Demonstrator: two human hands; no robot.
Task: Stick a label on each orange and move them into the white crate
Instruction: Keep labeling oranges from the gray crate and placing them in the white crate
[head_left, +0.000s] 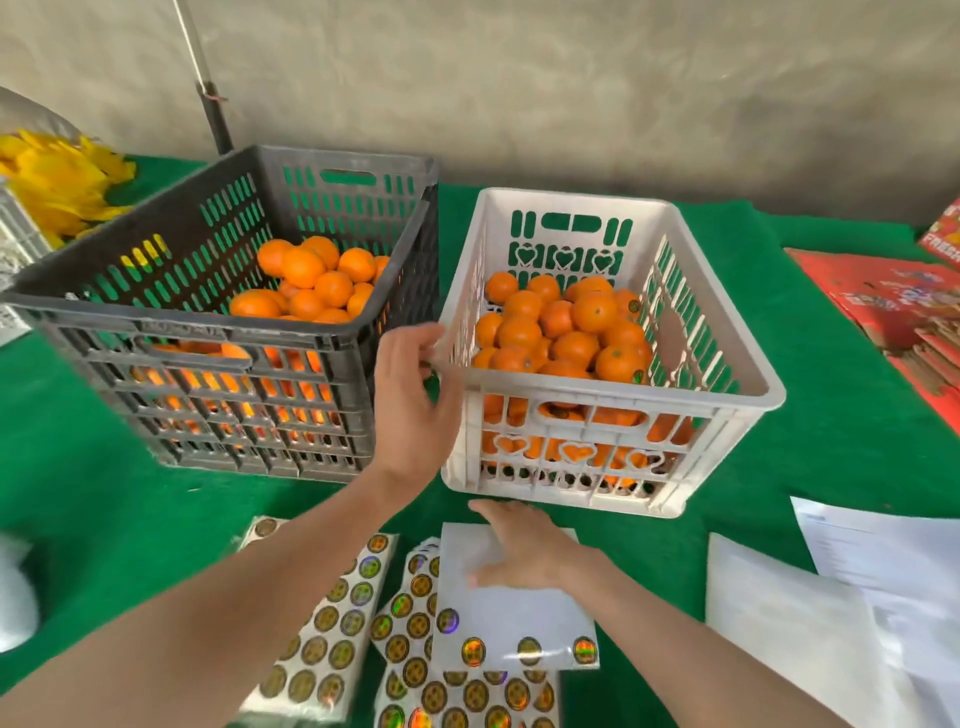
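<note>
Left hand (413, 400): up at the near left corner of the white crate (623, 396), back of the hand facing me, fingers bent with the tips right at the rim. Honestly can't tell if I've actually got hold of the rim or I'm just touching it.
Right hand (522, 551): flat, palm down, fingers straight, pressing on a mostly used label sheet (519, 621). Not gripping anything.
That sheet: lies just in front of the white crate, only a few shiny round labels left, most along its near edge.
Other label sheets (332, 629): a few fuller ones fanned out on the counter (104, 519) under and beside my arms, overlapping each other.
Labelled oranges (571, 345): piled in the white crate, filling a good part of it; a couple on the right side show a small round label.
Unlabelled oranges (311, 280): heaped in the black crate (182, 321), which sits just left of the white one, nearly touching it at the back.
Counter: covered in green cloth.
Off to the right: loose white papers (779, 623) near me, red printed cartons (893, 301) further back.
Far left: a bunch of yellow stuff (57, 182), too blurry to say what.
</note>
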